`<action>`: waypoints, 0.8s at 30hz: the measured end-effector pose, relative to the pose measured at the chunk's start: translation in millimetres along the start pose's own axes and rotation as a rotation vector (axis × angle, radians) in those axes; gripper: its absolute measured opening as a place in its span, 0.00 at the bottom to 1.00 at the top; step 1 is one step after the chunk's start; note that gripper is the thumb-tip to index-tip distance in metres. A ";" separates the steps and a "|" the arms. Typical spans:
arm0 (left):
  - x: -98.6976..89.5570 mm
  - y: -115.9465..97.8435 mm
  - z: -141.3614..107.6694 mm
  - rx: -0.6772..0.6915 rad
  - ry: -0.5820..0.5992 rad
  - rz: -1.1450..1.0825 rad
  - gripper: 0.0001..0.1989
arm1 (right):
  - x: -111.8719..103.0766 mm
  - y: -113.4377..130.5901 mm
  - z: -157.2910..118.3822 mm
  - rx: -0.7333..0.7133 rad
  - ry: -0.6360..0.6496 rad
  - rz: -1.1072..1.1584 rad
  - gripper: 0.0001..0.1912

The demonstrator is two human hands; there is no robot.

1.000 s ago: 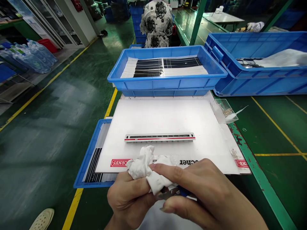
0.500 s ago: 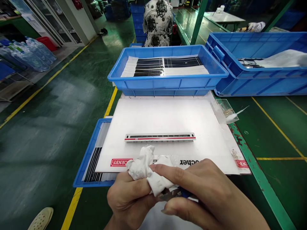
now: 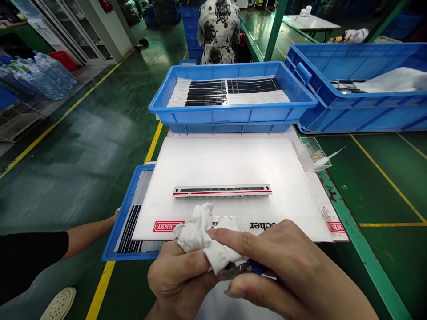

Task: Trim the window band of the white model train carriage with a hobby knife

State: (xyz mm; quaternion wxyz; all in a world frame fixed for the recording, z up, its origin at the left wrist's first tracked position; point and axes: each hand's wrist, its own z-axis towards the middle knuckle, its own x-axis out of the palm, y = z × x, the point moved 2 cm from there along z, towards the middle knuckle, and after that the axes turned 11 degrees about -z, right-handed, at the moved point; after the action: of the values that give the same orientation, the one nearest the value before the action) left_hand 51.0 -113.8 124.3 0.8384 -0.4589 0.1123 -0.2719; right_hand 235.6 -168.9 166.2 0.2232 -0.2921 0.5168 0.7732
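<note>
My left hand [image 3: 182, 278] is closed round a crumpled white cloth [image 3: 193, 233], which sticks up above its fingers. My right hand [image 3: 283, 266] grips a blue-handled tool with a flat metal blade [image 3: 238, 269]; the palm hides most of the handle. The blade's far end meets the cloth and my left fingers, and my right index finger presses on the cloth. Beyond both hands, a model train carriage [image 3: 222, 190], silver-white with a red stripe and dark windows, lies lengthwise on a white board [image 3: 227, 155].
A blue crate [image 3: 233, 116] with dark strips stands behind the board, and a larger one [image 3: 363, 111] at right. Under the board's left edge sits another blue tray [image 3: 111, 240]. A clear box [image 3: 305, 155] is at the board's right. Another person's arm [image 3: 90, 235] reaches toward the left tray.
Another person's arm in a dark sleeve has come in from the left, its hand at the left tray. My hands, the cloth and the carriage have hardly moved.
</note>
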 end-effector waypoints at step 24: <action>-2.8 4.4 1.5 0.047 0.026 -0.015 0.17 | -3.5 2.4 1.4 0.030 0.014 0.014 0.20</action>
State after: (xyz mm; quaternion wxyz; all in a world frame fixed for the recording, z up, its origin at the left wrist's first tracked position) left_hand 50.9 -109.3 121.3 0.8453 -0.4364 0.1135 -0.2865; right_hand 236.2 -168.6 170.7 0.2185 -0.2905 0.5319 0.7648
